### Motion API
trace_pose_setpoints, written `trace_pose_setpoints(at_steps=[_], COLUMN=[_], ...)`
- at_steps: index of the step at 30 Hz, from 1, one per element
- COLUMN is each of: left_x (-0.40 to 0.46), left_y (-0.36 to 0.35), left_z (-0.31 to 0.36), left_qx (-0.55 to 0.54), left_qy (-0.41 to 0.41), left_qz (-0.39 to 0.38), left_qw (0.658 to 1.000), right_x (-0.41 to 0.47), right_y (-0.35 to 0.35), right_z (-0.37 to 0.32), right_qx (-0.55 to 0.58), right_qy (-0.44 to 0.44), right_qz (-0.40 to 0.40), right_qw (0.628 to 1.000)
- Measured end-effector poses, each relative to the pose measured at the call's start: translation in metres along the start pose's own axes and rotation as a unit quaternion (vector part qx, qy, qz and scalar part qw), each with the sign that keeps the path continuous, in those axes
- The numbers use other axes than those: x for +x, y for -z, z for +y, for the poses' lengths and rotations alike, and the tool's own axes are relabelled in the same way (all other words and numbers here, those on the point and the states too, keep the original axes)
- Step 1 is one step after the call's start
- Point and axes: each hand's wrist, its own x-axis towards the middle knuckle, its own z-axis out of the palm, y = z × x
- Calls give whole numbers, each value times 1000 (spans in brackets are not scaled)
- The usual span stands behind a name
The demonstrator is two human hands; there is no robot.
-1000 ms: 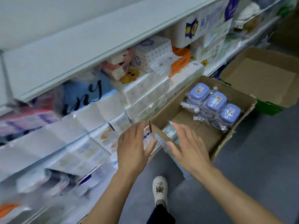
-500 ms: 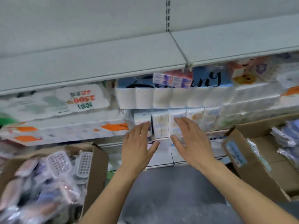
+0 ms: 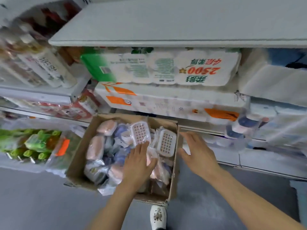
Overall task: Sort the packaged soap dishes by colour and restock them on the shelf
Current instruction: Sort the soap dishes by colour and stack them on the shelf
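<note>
Left hand (image 3: 139,161) flat over cardboard box (image 3: 174,183) of soap dishes (image 3: 140,133); right hand (image 3: 196,151) beside.

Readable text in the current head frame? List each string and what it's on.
"2500": red digits, printed upside down, on the white toilet-roll pack on the shelf.
Chinese characters beside and under "2500" on the same pack: visible, too blurred to read.
Vertical characters on the white bottle, upper left: blurred, unreadable.
Barcode and small print on the pack's green end: unreadable.
Labels on the packaged soap dishes in the cardboard box: unreadable.
</note>
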Motion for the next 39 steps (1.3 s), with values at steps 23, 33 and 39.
trace_pose_setpoints(at_steps=[23,33,39], left_x=[101,105,112], left_y=[-68,-95,-108], left_z=[-213,-232,-231], left_qx=[-374,-286,-216], left_qy=[292,271,220], left_qz=[-129,-212,-220], left_qw=[871,894,925], right_x=[203,255,267], right_y=[-216,-251,-263], right_z=[-140,-150,-148], right_qx=[-233,-69,-125], right_qy=[222,20,6], right_qz=[-207,-209,-181], right_qw=[924,975,976])
